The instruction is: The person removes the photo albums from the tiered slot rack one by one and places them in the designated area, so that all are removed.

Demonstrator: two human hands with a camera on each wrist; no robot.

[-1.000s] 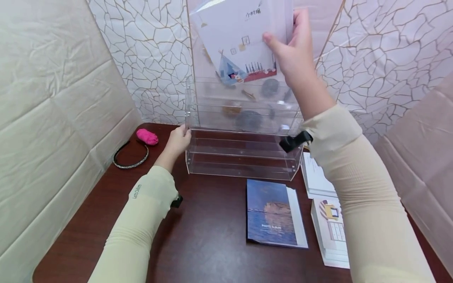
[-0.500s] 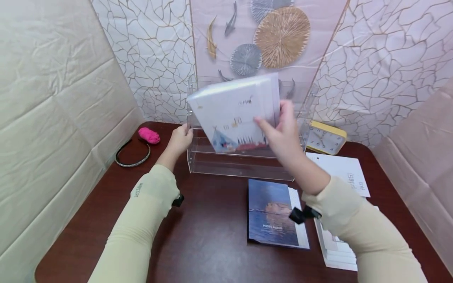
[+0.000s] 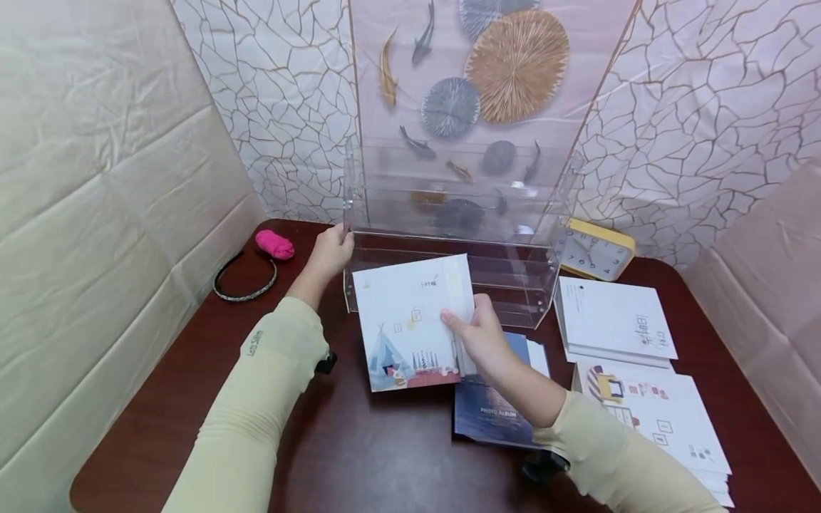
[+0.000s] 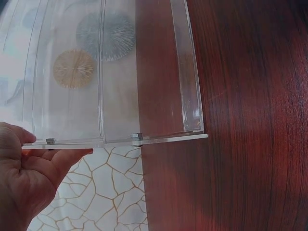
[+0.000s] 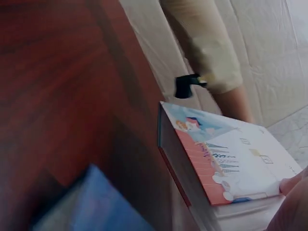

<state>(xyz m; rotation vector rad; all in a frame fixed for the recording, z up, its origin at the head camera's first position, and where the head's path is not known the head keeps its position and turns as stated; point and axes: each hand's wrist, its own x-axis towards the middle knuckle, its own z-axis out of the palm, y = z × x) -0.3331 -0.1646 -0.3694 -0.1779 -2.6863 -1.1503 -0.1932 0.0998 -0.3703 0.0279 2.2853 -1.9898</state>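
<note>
My left hand (image 3: 330, 253) grips the left side panel of a clear acrylic rack (image 3: 553, 288). In the left wrist view, that hand's thumb (image 4: 26, 137) lies on one face of the panel edge and its fingers on the other. My right hand (image 3: 489, 338) holds a thick white hardcover book (image 3: 385, 299) by its right edge, thumb on the front cover. A blue tent and a red strip decorate this cover. The book is raised in front of the rack, tilted, and overlaps a blue photo album (image 3: 490, 417) lying on the table.
White books (image 3: 616, 320) and a white stack with a yellow drawing (image 3: 661, 420) lie along the right side. A yellow-framed clock (image 3: 596, 249) stands behind them. At the back left are a pink bundle (image 3: 274, 244) and a headband (image 3: 246, 296). Patterned cloth walls surround the table (image 3: 359, 456).
My right hand has brought the white book down from high above the rack to low in front of it, shifting slightly left. My left hand keeps its grip on the rack.
</note>
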